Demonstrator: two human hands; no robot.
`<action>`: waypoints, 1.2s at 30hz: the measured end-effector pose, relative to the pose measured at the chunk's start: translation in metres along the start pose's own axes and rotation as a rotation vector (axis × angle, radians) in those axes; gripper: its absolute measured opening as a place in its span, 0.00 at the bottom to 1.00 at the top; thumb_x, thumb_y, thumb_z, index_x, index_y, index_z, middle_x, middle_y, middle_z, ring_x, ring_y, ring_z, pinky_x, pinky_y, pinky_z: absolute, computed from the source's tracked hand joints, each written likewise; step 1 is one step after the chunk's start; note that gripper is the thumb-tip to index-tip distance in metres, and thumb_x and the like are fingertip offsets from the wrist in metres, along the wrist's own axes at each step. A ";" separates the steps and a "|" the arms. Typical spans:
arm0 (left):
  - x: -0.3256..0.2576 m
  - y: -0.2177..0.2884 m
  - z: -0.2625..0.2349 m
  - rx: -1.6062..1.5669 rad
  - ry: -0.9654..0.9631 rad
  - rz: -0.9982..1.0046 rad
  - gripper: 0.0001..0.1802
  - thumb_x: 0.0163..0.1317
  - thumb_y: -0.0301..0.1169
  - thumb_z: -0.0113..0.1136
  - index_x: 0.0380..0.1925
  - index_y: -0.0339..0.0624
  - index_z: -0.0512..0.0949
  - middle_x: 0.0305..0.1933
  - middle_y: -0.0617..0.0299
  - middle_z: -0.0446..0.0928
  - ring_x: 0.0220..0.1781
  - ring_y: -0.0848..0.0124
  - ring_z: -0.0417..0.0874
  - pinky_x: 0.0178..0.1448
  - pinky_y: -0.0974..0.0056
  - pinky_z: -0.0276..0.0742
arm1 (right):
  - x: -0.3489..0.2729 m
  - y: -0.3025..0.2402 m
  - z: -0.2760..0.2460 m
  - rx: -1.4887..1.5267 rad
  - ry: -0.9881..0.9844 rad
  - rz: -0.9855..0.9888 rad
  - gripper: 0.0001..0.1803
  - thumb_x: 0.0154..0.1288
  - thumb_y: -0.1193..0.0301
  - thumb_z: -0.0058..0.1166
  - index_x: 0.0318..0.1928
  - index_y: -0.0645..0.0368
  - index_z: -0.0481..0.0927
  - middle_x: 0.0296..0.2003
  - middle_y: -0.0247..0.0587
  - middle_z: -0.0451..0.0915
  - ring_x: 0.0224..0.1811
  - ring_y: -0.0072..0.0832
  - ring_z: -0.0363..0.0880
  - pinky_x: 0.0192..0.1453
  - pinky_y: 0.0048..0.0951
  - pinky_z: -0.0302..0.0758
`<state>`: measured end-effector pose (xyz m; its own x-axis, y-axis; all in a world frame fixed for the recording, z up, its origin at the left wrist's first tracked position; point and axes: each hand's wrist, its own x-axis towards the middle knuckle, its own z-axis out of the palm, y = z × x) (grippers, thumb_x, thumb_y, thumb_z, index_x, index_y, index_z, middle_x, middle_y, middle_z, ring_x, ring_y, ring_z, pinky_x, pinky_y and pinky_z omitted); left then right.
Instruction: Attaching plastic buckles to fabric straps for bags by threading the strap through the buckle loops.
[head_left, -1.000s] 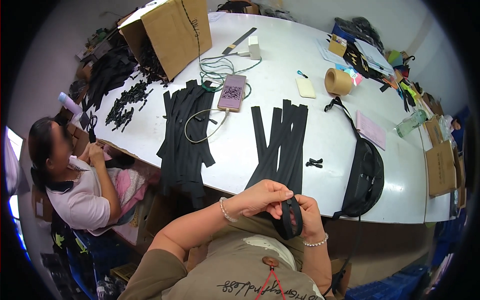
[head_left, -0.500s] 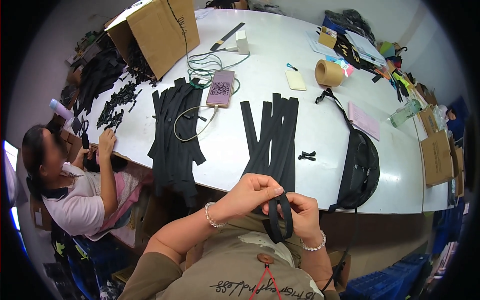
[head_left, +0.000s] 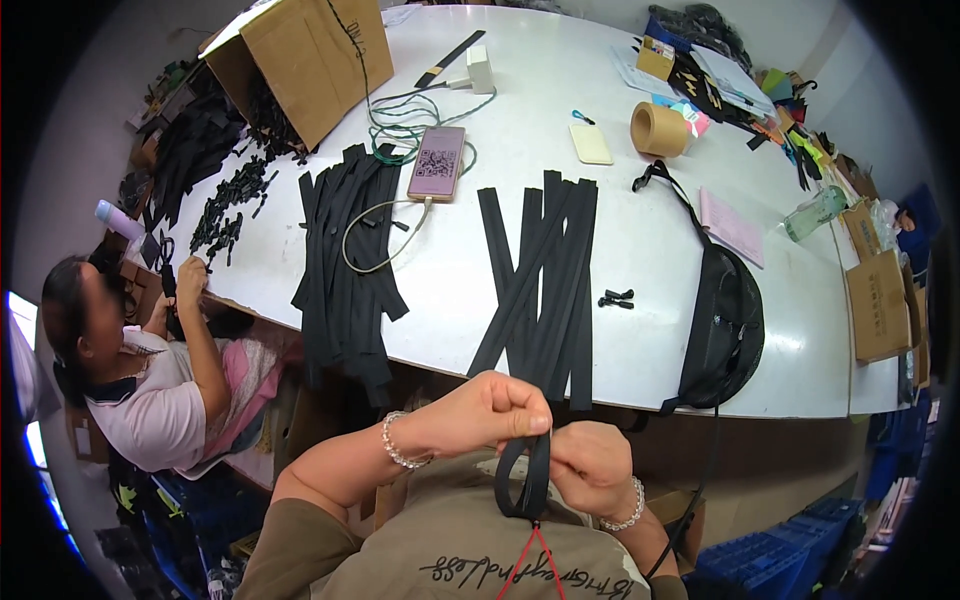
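Note:
My left hand (head_left: 500,412) is closed in a pinch, thumb against forefinger, on the upper end of a black zipper strip (head_left: 538,480). The strip hangs bent into a loop in front of my shirt. Close beside it, my right hand (head_left: 594,462) has its fingers curled in against the strip's edge. Its fingertips are partly hidden. Beyond my hands, more black zipper strips (head_left: 548,270) lie in a loose fan over the table's near edge. A few small black zipper pulls (head_left: 616,298) rest to the right of them.
A second strip pile (head_left: 345,260) overhangs the white table (head_left: 440,330), beside a phone (head_left: 437,165) on a cable. Right stands a black waist bag (head_left: 722,335). At left, a co-worker (head_left: 150,375) sits by scattered pulls (head_left: 225,210) and a tipped cardboard box (head_left: 320,75).
Both hands have moved down towards my body, the left also slightly leftward. The looped strip has moved left and down with them. The co-worker's hand has shifted a little left.

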<state>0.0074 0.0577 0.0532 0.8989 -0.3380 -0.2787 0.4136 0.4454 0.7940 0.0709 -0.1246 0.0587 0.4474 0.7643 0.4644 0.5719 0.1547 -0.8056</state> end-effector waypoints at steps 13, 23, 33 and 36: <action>0.007 -0.004 -0.010 -0.053 -0.033 -0.102 0.11 0.64 0.35 0.57 0.31 0.36 0.78 0.25 0.69 0.76 0.24 0.85 0.71 0.28 0.78 0.68 | -0.012 0.011 0.003 0.220 0.021 0.377 0.03 0.56 0.80 0.54 0.32 0.66 0.78 0.23 0.39 0.76 0.21 0.25 0.74 0.25 0.23 0.68; 0.004 -0.008 -0.014 -0.047 -0.011 -0.035 0.12 0.65 0.35 0.54 0.28 0.38 0.76 0.23 0.69 0.75 0.21 0.85 0.71 0.25 0.78 0.69 | -0.005 0.004 0.010 0.034 -0.009 0.121 0.03 0.52 0.80 0.56 0.29 0.62 0.76 0.20 0.40 0.70 0.21 0.36 0.70 0.23 0.30 0.66; 0.007 -0.002 -0.031 -0.276 0.074 0.048 0.11 0.65 0.34 0.55 0.33 0.36 0.76 0.29 0.65 0.77 0.27 0.81 0.75 0.35 0.74 0.74 | -0.037 0.025 0.027 0.286 0.176 0.386 0.03 0.59 0.81 0.49 0.31 0.66 0.76 0.25 0.37 0.76 0.24 0.21 0.73 0.28 0.22 0.68; 0.012 -0.002 -0.009 0.053 0.138 0.122 0.07 0.60 0.27 0.60 0.32 0.32 0.78 0.28 0.68 0.74 0.30 0.84 0.72 0.35 0.76 0.71 | -0.032 0.027 0.035 0.413 0.260 0.489 0.06 0.65 0.77 0.49 0.36 0.67 0.78 0.28 0.29 0.77 0.28 0.13 0.71 0.31 0.16 0.68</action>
<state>0.0181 0.0600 0.0433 0.9547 -0.1654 -0.2475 0.2957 0.4303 0.8529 0.0481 -0.1233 0.0091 0.7671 0.6400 0.0436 -0.0234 0.0958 -0.9951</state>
